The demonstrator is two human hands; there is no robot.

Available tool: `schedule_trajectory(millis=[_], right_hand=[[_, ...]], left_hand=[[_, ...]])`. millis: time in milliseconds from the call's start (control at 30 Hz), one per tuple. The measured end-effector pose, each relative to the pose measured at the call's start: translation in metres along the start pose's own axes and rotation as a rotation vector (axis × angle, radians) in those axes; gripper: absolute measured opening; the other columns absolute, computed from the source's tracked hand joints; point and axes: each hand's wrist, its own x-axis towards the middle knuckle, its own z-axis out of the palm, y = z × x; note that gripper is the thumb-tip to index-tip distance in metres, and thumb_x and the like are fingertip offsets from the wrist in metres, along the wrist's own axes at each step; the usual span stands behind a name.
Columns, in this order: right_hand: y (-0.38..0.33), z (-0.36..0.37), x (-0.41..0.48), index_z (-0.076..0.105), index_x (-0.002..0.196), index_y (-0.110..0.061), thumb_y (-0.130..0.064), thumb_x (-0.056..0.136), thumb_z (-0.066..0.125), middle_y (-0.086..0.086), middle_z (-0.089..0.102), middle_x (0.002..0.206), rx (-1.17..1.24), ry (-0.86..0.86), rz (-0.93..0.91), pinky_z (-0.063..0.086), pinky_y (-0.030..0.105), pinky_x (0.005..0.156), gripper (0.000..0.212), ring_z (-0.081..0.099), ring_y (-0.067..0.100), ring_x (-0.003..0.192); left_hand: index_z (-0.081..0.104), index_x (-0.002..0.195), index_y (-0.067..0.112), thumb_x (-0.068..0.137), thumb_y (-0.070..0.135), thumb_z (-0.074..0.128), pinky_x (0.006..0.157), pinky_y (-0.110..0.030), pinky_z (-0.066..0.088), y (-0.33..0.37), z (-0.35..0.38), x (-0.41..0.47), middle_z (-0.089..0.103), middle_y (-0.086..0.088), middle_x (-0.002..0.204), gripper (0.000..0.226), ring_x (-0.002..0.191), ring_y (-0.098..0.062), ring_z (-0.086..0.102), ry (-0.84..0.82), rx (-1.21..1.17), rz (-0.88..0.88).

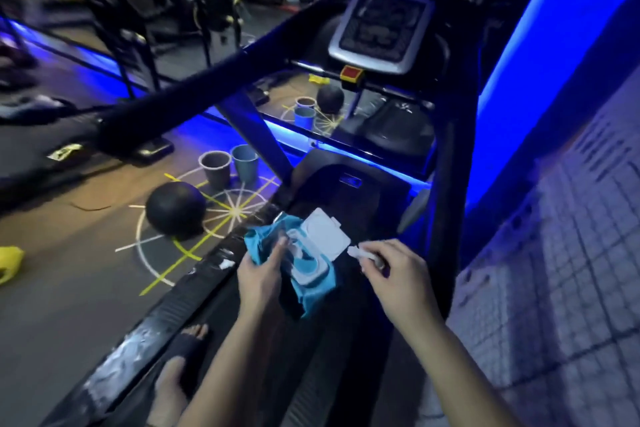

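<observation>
Above the treadmill [360, 204], left grip [259, 274] holds an open-lidded wipes pack [310, 263]; right grip [398, 274] pinches a wipe [360, 251].

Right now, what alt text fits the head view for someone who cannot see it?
Over a treadmill deck, the left hand holds a blue wipe pack with its white lid open, while the right hand pinches a white wipe beside it. The console stands ahead.
</observation>
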Motion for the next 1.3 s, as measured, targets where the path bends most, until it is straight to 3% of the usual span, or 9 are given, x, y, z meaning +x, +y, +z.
schedule_trajectory(millis=[200, 367, 533, 633, 733, 867, 1033, 1200, 1300], right_hand=[[-0.020, 0.022, 0.021, 0.078, 0.099, -0.014, 0.000, 0.088, 0.068, 0.000, 0.066, 0.096, 0.223, 0.110, 0.162, 0.055, 0.018, 0.077, 0.021, 0.071, 0.009, 0.079], [-0.023, 0.070, 0.024, 0.072, 0.097, -0.010, -0.007, 0.096, 0.063, 0.004, 0.073, 0.097, 0.477, 0.054, 0.407, 0.051, 0.010, 0.066, 0.010, 0.075, 0.006, 0.078], [-0.021, 0.123, 0.057, 0.066, 0.098, -0.011, -0.006, 0.099, 0.059, 0.007, 0.073, 0.101, 0.686, 0.010, 0.673, 0.062, 0.036, 0.071, 0.008, 0.076, 0.018, 0.077], [-0.028, 0.161, 0.104, 0.065, 0.101, -0.006, -0.004, 0.100, 0.059, 0.015, 0.070, 0.108, 0.764, 0.028, 0.716, 0.061, 0.029, 0.066, 0.007, 0.076, 0.020, 0.077], [-0.040, 0.200, 0.173, 0.066, 0.102, -0.008, -0.001, 0.100, 0.058, 0.017, 0.069, 0.106, 0.817, 0.108, 0.707, 0.059, 0.026, 0.063, 0.011, 0.071, 0.016, 0.072], [-0.076, 0.236, 0.276, 0.070, 0.096, -0.008, 0.007, 0.097, 0.057, 0.016, 0.064, 0.104, 0.889, 0.318, 0.789, 0.061, 0.029, 0.069, 0.020, 0.069, 0.024, 0.087], [-0.123, 0.218, 0.376, 0.070, 0.104, 0.000, 0.005, 0.096, 0.060, 0.003, 0.075, 0.092, 0.992, 0.421, 0.821, 0.061, 0.027, 0.082, 0.014, 0.075, 0.011, 0.082], [-0.123, 0.151, 0.422, 0.068, 0.116, 0.003, -0.002, 0.096, 0.063, 0.012, 0.077, 0.100, 1.040, 0.481, 0.780, 0.058, 0.023, 0.087, 0.021, 0.073, 0.023, 0.103], [-0.102, 0.117, 0.440, 0.070, 0.117, -0.003, 0.007, 0.091, 0.065, 0.010, 0.077, 0.107, 0.922, 0.444, 0.748, 0.054, 0.029, 0.097, 0.028, 0.071, 0.023, 0.109]], left_hand=[[0.079, 0.101, 0.017, 0.077, 0.044, 0.092, 0.100, -0.056, 0.059, 0.027, -0.067, 0.013, 0.082, -0.003, 0.104, 0.039, 0.107, -0.029, 0.076, 0.157, 0.020, 0.099], [0.079, 0.096, 0.018, 0.069, 0.045, 0.092, 0.101, -0.058, 0.059, 0.031, -0.101, 0.041, 0.082, -0.006, 0.105, 0.040, 0.107, -0.031, 0.077, 0.265, -0.022, 0.052], [0.082, 0.095, 0.024, 0.062, 0.054, 0.093, 0.102, -0.057, 0.058, 0.020, -0.103, 0.098, 0.082, -0.006, 0.106, 0.046, 0.108, -0.030, 0.077, 0.273, -0.012, 0.009], [0.082, 0.098, 0.035, 0.059, 0.058, 0.092, 0.102, -0.057, 0.058, 0.015, -0.102, 0.155, 0.082, -0.005, 0.106, 0.046, 0.107, -0.029, 0.077, 0.255, -0.029, -0.026], [0.080, 0.107, 0.016, 0.080, 0.039, 0.091, 0.097, -0.047, 0.060, 0.043, -0.083, 0.215, 0.081, -0.008, 0.108, 0.037, 0.100, -0.025, 0.077, 0.209, -0.058, -0.044], [0.075, 0.111, 0.011, 0.096, 0.016, 0.078, 0.067, -0.026, 0.061, 0.106, -0.045, 0.304, 0.079, -0.007, 0.099, 0.016, 0.074, -0.011, 0.073, 0.077, -0.035, -0.071], [0.076, 0.114, 0.008, 0.095, 0.015, 0.079, 0.094, -0.050, 0.062, 0.212, 0.015, 0.370, 0.080, -0.015, 0.108, 0.021, 0.101, -0.034, 0.076, -0.052, -0.004, -0.064], [0.077, 0.112, 0.006, 0.097, 0.011, 0.074, 0.074, -0.033, 0.064, 0.278, 0.091, 0.377, 0.080, -0.015, 0.107, 0.016, 0.089, -0.025, 0.075, -0.212, 0.013, -0.076], [0.076, 0.113, 0.004, 0.096, 0.010, 0.075, 0.066, -0.026, 0.064, 0.292, 0.135, 0.381, 0.081, -0.015, 0.105, 0.018, 0.082, -0.019, 0.077, -0.266, 0.009, -0.086]])
